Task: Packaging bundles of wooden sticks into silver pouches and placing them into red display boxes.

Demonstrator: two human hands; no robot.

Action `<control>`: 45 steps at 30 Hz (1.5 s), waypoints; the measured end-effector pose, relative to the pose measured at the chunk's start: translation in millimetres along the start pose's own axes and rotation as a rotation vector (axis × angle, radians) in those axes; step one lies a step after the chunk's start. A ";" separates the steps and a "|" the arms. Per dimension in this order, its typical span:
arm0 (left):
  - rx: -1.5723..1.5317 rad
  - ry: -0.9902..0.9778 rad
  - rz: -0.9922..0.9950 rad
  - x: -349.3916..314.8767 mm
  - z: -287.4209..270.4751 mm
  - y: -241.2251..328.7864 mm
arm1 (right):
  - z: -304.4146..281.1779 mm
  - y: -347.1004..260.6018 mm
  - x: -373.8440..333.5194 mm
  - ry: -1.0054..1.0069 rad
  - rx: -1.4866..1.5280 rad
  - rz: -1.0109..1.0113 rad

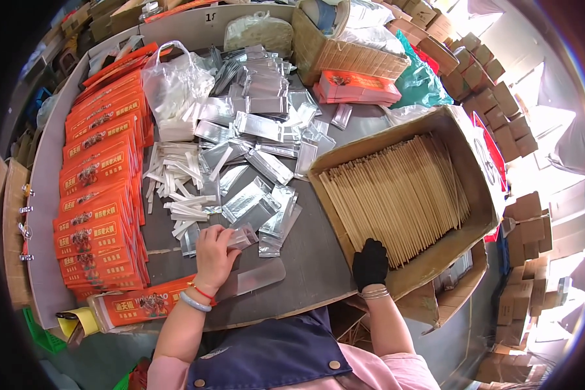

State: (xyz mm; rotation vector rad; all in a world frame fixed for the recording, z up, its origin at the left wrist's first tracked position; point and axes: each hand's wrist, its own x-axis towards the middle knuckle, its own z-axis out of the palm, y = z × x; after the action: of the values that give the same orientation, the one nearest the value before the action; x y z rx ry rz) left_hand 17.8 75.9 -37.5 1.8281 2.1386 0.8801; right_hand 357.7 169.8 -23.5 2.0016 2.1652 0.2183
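My left hand [214,258], bare, with a red cord and bangle at the wrist, is closed on the near end of a small clear-and-silver packet [243,237]. Beneath that wrist lies a red printed chopstick sleeve [146,303], and a clear plastic strip [260,277] shows to the right of the wrist. My right hand [370,263] wears a black glove and rests at the near left corner of a cardboard box [417,257]. Its bunched fingers meet the ends of the wooden chopsticks [396,195] in the box; anything between them is hidden.
Stacked red sleeves [101,195] line the table's left side. White paper strips [175,170] and silver packets [260,127] are heaped mid-table, beside a plastic bag [175,88]. Another carton [351,58] stands behind with red packs [357,88]. A yellow holder [84,320] sits at the front left.
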 end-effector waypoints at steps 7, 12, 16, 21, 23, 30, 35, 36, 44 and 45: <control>0.101 0.164 0.156 2.6 -15.7 4.5 | 0.8 -7.6 0.0 0.009 0.009 -0.004; -0.433 -0.137 -0.227 -13.0 -46.0 24.4 | 10.7 2.2 5.1 0.012 0.169 0.026; -0.074 -0.225 0.122 -33.5 -29.9 25.9 | 4.6 8.0 9.2 -0.035 0.302 0.045; -0.274 -0.152 0.049 -24.7 -31.1 26.9 | -22.0 5.5 2.5 -0.093 0.408 0.114; -0.200 -0.352 0.075 -31.7 -26.5 22.8 | -34.0 12.9 -2.5 -0.054 0.491 0.109; 0.050 -0.189 0.069 -54.3 -39.2 19.3 | -40.1 -31.4 -9.9 0.008 0.816 -0.577; 0.030 -0.143 -0.088 -93.8 -68.9 -2.5 | -25.6 -47.6 3.9 -0.187 0.518 -0.940; 0.075 -0.159 -0.078 -98.8 -68.9 -4.4 | -23.1 -52.8 6.1 -0.190 0.516 -0.952; 0.099 -0.158 -0.023 -86.8 -37.7 7.6 | -19.7 -101.6 0.3 -0.088 0.823 -0.993; 0.103 -0.154 -0.035 -88.7 -35.6 3.9 | -19.3 -92.7 2.5 -0.111 0.644 -0.845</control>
State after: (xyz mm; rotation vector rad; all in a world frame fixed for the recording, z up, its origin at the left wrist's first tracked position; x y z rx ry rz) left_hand 22.5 -19.0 -26.8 1.8341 2.1485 0.6101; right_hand 263.1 165.1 -26.3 1.0410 2.9937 -0.7621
